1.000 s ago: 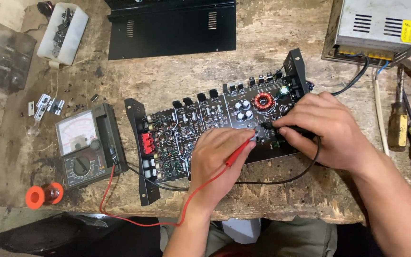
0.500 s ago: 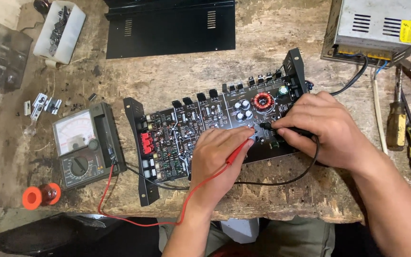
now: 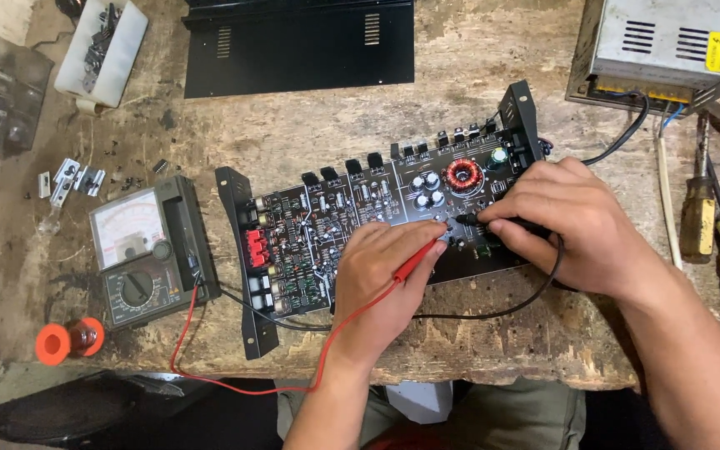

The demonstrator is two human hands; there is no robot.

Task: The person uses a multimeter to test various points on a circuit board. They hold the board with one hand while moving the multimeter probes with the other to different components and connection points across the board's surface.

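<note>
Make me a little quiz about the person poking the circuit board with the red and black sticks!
1. Which hand holds the red probe: left or right?
2. True or false: the analog multimeter lies to the right of the circuit board.
3. What colour is the round coil on the board near the right hand?

Key:
1. The left hand; the right hand holds the black probe.
2. False; it lies to the left of the board.
3. Red, copper-like.
</note>
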